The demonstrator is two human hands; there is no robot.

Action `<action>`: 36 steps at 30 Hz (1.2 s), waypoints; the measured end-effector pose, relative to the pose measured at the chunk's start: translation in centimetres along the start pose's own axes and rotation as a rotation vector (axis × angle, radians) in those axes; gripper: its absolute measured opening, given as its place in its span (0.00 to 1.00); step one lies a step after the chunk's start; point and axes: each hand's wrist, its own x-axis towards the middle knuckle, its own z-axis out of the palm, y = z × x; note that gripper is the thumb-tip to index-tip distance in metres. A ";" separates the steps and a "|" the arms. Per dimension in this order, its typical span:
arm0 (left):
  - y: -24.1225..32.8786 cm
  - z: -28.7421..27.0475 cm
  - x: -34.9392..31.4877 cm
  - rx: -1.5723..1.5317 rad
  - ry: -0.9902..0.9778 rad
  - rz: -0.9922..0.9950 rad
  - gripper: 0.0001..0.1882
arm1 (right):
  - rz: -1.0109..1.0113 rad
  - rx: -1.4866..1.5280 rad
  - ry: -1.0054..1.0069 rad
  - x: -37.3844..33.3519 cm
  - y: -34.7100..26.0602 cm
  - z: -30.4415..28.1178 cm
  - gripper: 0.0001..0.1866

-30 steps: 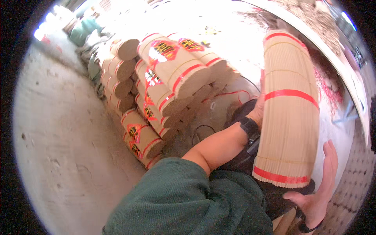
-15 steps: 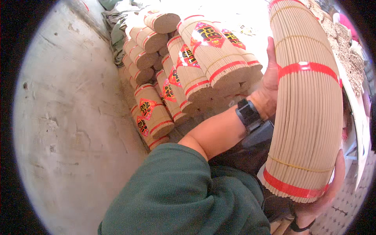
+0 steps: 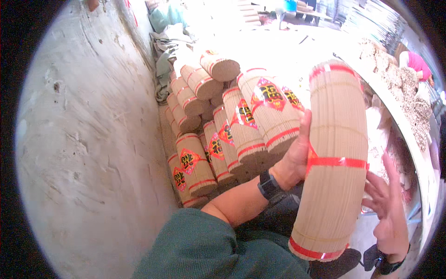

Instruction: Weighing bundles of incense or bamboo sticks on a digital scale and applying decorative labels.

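Note:
A long bundle of incense sticks, tan and bound with red bands at both ends and the middle, stands tilted in front of me. My left hand presses round its left side near the middle band, the fingers partly hidden behind it. Beside its right edge is my right hand, fingers spread and pointing up; whether the fingertips touch the bundle I cannot tell. A red diamond label peeks out at the bundle's left edge, mostly turned away.
Similar bundles with red diamond labels lie stacked to the left, against a stained pale wall. Crumpled cloth lies behind them. Far right, a person in a pink top is near heaped brown material.
The bundle has come lower and to the left, with my left hand still on it. My right hand has left its lower end and risen beside it, fingers spreading. The view has shifted.

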 end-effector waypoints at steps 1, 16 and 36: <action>-0.1 0.2 0.2 -0.005 -0.053 -0.012 0.43 | -0.043 0.021 -0.004 0.5 0.5 -0.1 0.74; -2.1 5.9 2.7 0.994 0.198 -0.208 0.37 | -0.130 0.820 0.206 -0.7 12.7 0.4 0.60; 3.3 1.6 -6.4 0.365 0.124 -0.070 0.34 | -0.063 0.436 -0.402 7.8 4.2 -0.6 0.51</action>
